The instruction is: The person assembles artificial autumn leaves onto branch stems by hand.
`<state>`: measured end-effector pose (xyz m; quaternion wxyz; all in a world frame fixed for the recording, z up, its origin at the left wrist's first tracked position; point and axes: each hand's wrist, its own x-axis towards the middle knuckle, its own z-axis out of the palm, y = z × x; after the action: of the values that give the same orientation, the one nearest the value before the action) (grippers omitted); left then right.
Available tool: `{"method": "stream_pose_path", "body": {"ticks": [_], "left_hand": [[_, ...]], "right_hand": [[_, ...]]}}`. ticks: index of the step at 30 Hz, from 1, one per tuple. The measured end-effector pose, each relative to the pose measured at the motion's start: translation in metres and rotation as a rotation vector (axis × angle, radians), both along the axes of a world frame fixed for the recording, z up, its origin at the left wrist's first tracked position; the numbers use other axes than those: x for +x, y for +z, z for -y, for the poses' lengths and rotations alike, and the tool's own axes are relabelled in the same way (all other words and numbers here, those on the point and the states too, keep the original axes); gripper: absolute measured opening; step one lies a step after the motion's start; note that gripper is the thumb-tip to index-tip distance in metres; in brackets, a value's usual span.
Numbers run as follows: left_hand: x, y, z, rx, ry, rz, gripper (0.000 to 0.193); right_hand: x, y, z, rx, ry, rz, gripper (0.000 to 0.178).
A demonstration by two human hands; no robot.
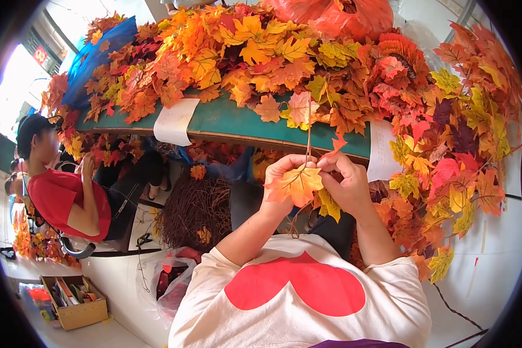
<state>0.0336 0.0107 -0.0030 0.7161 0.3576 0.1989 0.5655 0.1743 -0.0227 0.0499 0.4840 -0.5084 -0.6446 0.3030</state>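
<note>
Your left hand (281, 174) and right hand (347, 184) pinch an orange leaf (296, 184) at chest height, its thin stem (309, 144) running straight up (fingers curled, probably gripping stem too).

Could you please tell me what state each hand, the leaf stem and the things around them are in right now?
Left hand: closed in a grip on the orange leaf.
Right hand: fingers pinched on the thin stem.
Orange leaf: flat, held between both hands.
Thin stem: upright, rising from the hands.
Leaf pile: heaped loose on the green table.
Green table: edge bare, paper sheets hanging.
Wooden box: open, filled.
</note>
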Motion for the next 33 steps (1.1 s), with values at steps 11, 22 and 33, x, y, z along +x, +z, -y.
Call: {"method": "stream_pose_path", "body": {"ticks": [11,22,33], "left_hand": [[0.004,-0.009,-0.002,-0.018,0.009,-0.017,0.013],[0.004,-0.004,-0.001,-0.089,-0.063,0.113,0.013],[0.008,0.002,0.003,-0.392,-0.232,0.13,0.023]], "right_hand": [[-0.001,0.001,-0.002,0.084,-0.017,0.094,0.012],[-0.003,-0.004,-0.003,0.066,-0.038,0.029,0.012],[0.022,-0.032,-0.039,-0.307,0.166,-0.582,0.013]]}}
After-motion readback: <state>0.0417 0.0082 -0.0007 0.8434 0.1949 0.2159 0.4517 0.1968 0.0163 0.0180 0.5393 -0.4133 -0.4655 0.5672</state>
